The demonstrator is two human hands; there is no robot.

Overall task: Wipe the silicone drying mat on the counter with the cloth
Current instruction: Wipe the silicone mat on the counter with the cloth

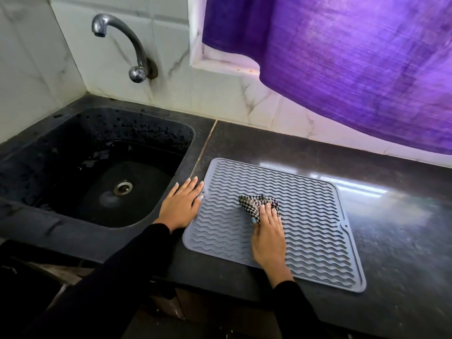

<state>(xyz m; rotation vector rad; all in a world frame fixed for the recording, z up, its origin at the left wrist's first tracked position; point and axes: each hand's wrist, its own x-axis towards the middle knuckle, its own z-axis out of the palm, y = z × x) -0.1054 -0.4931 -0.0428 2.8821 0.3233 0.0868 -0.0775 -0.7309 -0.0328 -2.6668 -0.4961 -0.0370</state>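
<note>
Grey silicone drying mat with wavy ridges (305, 216) is lying flat on the dark speckled stone counter (403, 241), just right of the black sink (73, 148). Bunched on it, the black-and-white checked cloth (254, 203) is seemingly being pinched by the right hand (267, 237). Fingers straight, the left hand (182, 204) is pressing beside the mat's left edge.

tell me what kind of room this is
Most likely a home kitchen: a dark sink with a wall tap set into a stone counter, and a ridged drying mat beside it.
</note>
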